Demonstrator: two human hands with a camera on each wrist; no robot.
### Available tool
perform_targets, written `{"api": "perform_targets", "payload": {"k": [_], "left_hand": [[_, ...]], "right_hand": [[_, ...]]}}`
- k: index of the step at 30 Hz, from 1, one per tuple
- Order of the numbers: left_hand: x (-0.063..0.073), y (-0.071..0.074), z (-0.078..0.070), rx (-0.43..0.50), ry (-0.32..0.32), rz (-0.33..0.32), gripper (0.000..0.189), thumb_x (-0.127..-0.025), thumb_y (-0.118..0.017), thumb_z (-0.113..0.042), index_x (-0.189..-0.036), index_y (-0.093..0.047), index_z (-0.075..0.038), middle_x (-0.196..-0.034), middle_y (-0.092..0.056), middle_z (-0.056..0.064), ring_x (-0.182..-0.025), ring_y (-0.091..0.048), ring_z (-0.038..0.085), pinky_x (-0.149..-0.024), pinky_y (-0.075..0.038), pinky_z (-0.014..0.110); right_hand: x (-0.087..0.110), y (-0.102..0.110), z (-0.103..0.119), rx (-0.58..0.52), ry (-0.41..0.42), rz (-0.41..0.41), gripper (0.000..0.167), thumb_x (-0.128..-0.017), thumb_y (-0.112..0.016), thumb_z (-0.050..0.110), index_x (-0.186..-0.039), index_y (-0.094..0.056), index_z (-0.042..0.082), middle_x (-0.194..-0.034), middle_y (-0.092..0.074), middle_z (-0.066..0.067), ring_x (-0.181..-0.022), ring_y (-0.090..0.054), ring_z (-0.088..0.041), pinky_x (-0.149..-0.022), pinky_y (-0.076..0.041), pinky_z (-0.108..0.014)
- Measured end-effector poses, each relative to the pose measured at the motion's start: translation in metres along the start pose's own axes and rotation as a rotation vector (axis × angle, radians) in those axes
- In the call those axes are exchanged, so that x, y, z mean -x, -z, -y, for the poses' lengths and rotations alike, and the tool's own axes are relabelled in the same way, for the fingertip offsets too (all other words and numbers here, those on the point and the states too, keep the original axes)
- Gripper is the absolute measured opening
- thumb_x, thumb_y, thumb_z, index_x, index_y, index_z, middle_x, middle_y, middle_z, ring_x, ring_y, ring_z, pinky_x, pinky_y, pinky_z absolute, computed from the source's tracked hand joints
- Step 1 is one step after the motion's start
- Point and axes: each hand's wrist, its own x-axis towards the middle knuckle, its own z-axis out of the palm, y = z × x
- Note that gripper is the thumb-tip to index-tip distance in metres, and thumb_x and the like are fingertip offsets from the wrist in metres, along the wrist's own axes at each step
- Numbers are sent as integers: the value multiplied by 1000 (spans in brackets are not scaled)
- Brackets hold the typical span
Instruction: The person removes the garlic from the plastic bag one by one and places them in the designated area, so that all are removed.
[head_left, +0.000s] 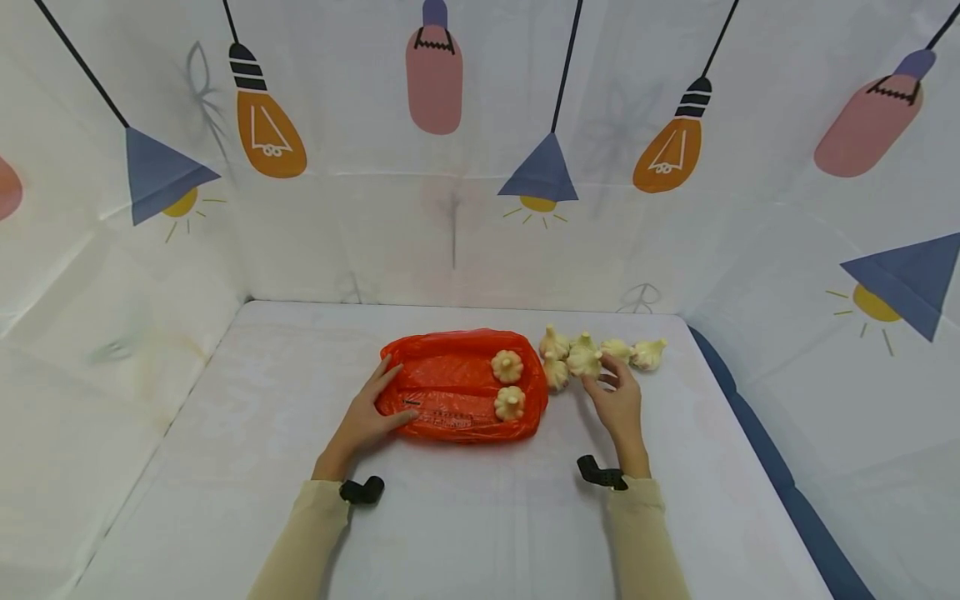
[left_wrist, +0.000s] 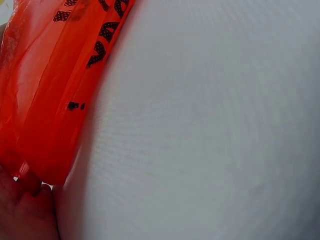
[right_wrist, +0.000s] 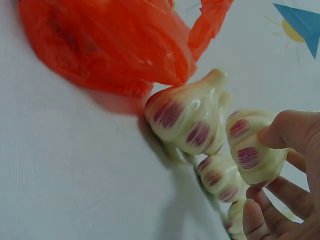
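Red plastic bag (head_left: 450,375) at mid-frame: the left hand (head_left: 371,412) grips its left rim, thumb and fingers spread, likely steadying it. To its right, the right hand (head_left: 618,402) pinches a garlic bulb (head_left: 583,360) between thumb and fingers. Two bulbs (head_left: 507,366) lie inside the bag's right end; four loose bulbs (head_left: 647,355) rest on the worktop (head_left: 480,517), probably for easy reach. The left wrist view mostly cuts off that hand.
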Motion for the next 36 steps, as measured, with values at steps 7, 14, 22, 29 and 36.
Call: {"api": "perform_targets", "payload": {"k": [7,14,22,29,36], "left_hand": [[1,2,-1,28,-43,-9,95,-83,-85,-42,-161,-37,-16,-174,-15,3,-160,-14,37,-124,-21,66],[2,3,-2,29,-42,-7,94,-84,-84,-42,-161,-37,-16,-174,-15,3,-160,-14,37,-124,-21,66],[2,2,-3,22,-33,-6,92,-85,-84,-40,-161,-37,-17,-174,-14,2,-160,-13,37,-123,-20,67],[2,1,-2,24,-27,-8,93,-84,-84,-40,-161,-37,-18,-174,-14,2,-160,-13,37,-123,-21,68],[1,1,-2,13,-24,-8,93,-85,-84,-41,-161,-37,-18,-174,-14,3,-160,-13,38,-122,-21,68]], "right_hand": [[1,2,-9,46,-12,14,52,-91,-77,11,-138,-59,2,-140,-61,-20,-107,-64,-28,-72,-48,-7],[1,3,-15,41,-22,24,50,-90,-76,8,-137,-59,1,-140,-61,-21,-109,-64,-35,-71,-49,-5],[1,3,-21,83,-62,36,47,-92,-75,7,-136,-59,1,-140,-60,-21,-113,-64,-38,-76,-46,-3],[1,3,-24,108,-79,57,49,-92,-75,8,-138,-59,2,-142,-58,-21,-114,-64,-40,-75,-43,-3],[0,2,-24,118,-81,61,50,-92,-76,9,-138,-58,2,-140,-59,-22,-114,-64,-40,-74,-42,-3]]}}
